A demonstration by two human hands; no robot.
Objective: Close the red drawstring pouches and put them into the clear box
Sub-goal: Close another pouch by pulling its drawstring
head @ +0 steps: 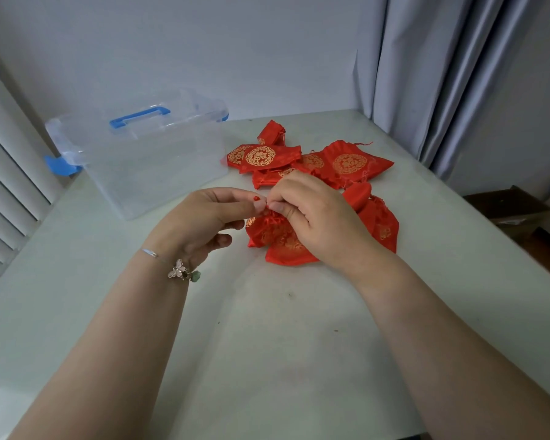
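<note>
The clear box sits left of the pouch pile, mouth open, so each finished pouch has only a short way to go; I see nothing red in it yet. My left hand pinches the red cord end, and my right hand pinches the gathered neck of the pouch I'm working on, just near of the pile, each hand bracing against the other to cinch it (judging by the puckered mouth, it's nearly shut). One box; roughly seven or eight pouches, though overlaps blur the count, all on the table
</note>
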